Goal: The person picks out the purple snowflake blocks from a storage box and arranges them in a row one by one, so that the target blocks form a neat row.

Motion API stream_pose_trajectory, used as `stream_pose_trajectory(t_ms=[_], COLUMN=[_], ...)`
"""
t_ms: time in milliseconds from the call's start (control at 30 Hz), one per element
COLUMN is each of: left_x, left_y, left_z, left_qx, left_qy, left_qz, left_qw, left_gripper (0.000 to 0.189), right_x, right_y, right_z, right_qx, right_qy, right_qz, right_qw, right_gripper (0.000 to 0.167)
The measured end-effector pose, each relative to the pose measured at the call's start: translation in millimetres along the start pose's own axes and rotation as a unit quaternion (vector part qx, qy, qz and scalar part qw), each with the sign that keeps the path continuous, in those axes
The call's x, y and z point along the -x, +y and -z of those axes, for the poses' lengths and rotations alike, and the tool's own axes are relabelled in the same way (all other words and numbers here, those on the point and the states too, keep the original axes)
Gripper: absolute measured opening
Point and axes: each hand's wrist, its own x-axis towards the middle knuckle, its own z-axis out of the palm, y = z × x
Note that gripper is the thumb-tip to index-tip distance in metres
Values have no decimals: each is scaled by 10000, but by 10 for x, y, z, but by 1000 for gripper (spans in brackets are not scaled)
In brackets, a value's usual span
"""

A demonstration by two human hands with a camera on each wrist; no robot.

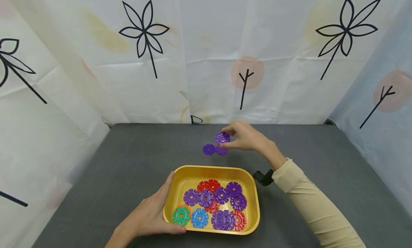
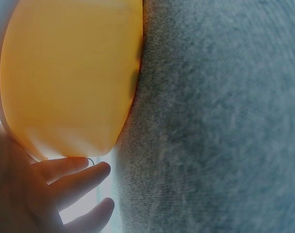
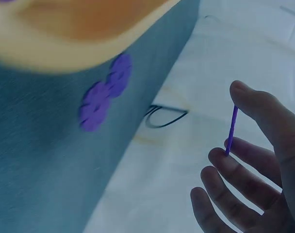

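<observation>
My right hand (image 1: pixel 246 136) pinches a purple notched plastic disc (image 1: pixel 222 137) between thumb and fingertips; in the right wrist view this disc (image 3: pixel 232 130) shows edge-on. Just beyond the yellow tray, two more purple discs, a left one (image 1: pixel 209 149) and a right one (image 1: pixel 221 150), lie joined or touching on the table; I cannot tell which. My left hand (image 1: pixel 149 210) grips the left end of the yellow tray (image 1: pixel 210 169), its thumb along the near side and fingers by the far corner. From the left wrist, the tray's wall (image 2: pixel 70 77) appears close up beside the fingers.
Inside the tray lie several purple discs (image 1: pixel 206 198), red discs (image 1: pixel 239 220), a blue disc (image 1: pixel 199 218) and a green disc (image 1: pixel 181 215). A black strap-like piece (image 1: pixel 264 177) hangs by the right wrist. Patterned cloth (image 1: pixel 209 37) stands behind the grey table (image 1: pixel 145 144).
</observation>
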Motion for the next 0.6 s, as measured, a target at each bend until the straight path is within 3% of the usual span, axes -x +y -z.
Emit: stream_pose_trajectory(t_ms=[300, 600], left_x=[-3, -8], left_y=[-11, -16], left_z=[-6, -2], left_qx=[22, 94], left_qy=[7, -18], left_qz=[-38, -38], left_qw=[10000, 9999], left_gripper=[144, 144], right_x=[23, 31], right_y=[415, 622], right_z=[-144, -360], right_qx=[102, 131], right_qy=[-15, -378], right_qz=[-549, -1211], right_qw=[9984, 9918], right_gripper=[47, 49])
